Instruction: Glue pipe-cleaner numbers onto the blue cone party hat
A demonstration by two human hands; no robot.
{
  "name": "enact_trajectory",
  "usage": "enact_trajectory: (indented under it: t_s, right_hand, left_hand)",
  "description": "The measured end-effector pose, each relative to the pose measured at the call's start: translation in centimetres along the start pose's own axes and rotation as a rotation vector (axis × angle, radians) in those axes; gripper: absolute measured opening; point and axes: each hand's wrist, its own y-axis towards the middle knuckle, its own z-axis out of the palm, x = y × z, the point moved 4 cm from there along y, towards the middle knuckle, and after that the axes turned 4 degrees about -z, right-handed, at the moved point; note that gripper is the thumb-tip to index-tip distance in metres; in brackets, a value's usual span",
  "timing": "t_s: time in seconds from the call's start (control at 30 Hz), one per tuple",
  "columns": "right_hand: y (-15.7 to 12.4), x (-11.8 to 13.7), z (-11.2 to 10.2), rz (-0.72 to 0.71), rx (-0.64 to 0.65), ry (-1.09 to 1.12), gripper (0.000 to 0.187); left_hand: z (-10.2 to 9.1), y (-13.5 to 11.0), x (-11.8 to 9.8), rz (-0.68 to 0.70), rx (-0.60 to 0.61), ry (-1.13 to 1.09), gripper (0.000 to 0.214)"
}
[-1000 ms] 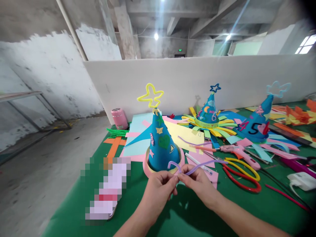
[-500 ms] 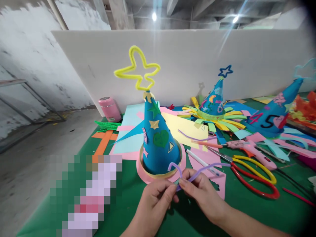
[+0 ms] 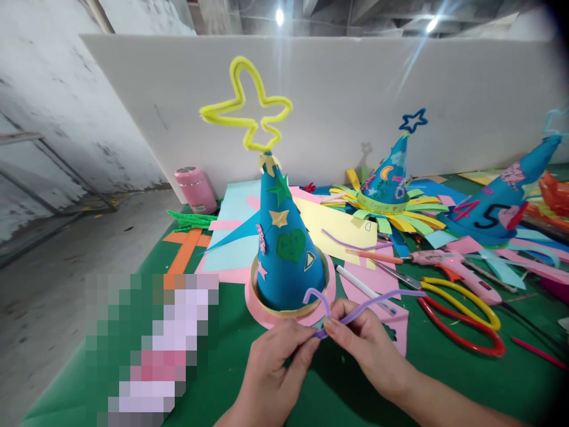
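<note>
Both of my hands pinch one purple pipe cleaner (image 3: pixel 355 309) just in front of a blue cone hat (image 3: pixel 284 249). My left hand (image 3: pixel 275 367) grips the bent end near the fold, fingers closed. My right hand (image 3: pixel 364 344) holds the long strand, which runs off to the right. The hat carries paper stars, a green heart and a yellow pipe-cleaner star (image 3: pixel 249 115) on its tip. It stands on a pink paper ring (image 3: pixel 260 314) on the green table (image 3: pixel 213 379).
Red and yellow scissors (image 3: pixel 457 314) and a pink glue gun (image 3: pixel 448 267) lie to the right. Two more blue cone hats (image 3: pixel 391 178) (image 3: pixel 502 201) stand behind among paper strips. A pink cup (image 3: pixel 195 190) and green pipe cleaners (image 3: pixel 191 220) sit at the back left. A white board (image 3: pixel 338 101) walls off the table.
My head has come closer and lower, so the hat looks bigger. Both hands kept their pinch on the purple pipe cleaner, shifting it slightly as the bend is worked.
</note>
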Motion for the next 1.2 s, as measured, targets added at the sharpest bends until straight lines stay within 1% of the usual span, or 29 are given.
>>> enact_trajectory:
  t_s: [0.1,0.2,0.27,0.37,0.47,0.57,0.67,0.8,0.9,1.0,1.1,1.17,1.2]
  right_hand:
    - [-0.1,-0.2,0.0,0.013,0.005,0.038,0.023]
    - [-0.2,-0.3,0.0,0.015,0.004,0.084,0.023]
    - [-0.2,-0.3,0.1,0.008,-0.005,0.110,0.021]
    - [-0.1,-0.2,0.4,-0.014,-0.007,0.136,0.018]
    - [-0.1,-0.2,0.6,-0.016,0.009,0.152,0.017]
    - [-0.1,-0.5,0.3,-0.009,-0.020,0.153,0.020]
    - [0.0,-0.6,-0.1,-0.016,-0.080,0.125,0.022]
    - [0.0,-0.5,0.0,-0.012,-0.117,0.114,0.024]
    - [0.0,-0.2,0.5,0.000,-0.083,0.157,0.023]
    - [0.1,0.0,0.9,0.003,-0.040,0.167,0.022]
    - [-0.1,0.1,1.0,-0.010,0.019,0.060,0.011]
    - [-0.6,0.1,0.9,-0.011,0.081,-0.097,0.008]
    - [-1.0,0.2,0.9,-0.033,0.115,-0.199,0.008]
  left_hand:
    - [-0.2,0.0,-0.1,0.010,0.008,-0.003,0.014]
    - [-0.2,0.0,0.0,-0.032,0.015,-0.043,0.013]
    - [0.0,0.0,0.2,-0.103,0.006,-0.130,0.012]
    - [0.5,-0.1,0.6,-0.261,-0.011,-0.318,0.012]
    - [1.0,-0.2,0.7,-0.393,0.013,-0.448,0.017]
    - [1.2,-0.2,0.7,-0.491,0.019,-0.529,0.023]
    - [1.3,-0.3,0.8,-0.548,0.007,-0.576,0.025]
    - [1.9,-0.4,1.1,-0.584,0.037,-0.626,0.026]
    - [2.2,-0.3,1.2,-0.579,0.076,-0.611,0.027]
    - [2.0,-0.2,1.1,-0.571,0.085,-0.582,0.029]
    - [1.2,0.0,1.0,-0.551,0.036,-0.577,0.027]
    - [0.6,0.1,1.0,-0.530,-0.018,-0.554,0.025]
    - [0.3,0.1,1.0,-0.519,-0.044,-0.536,0.025]
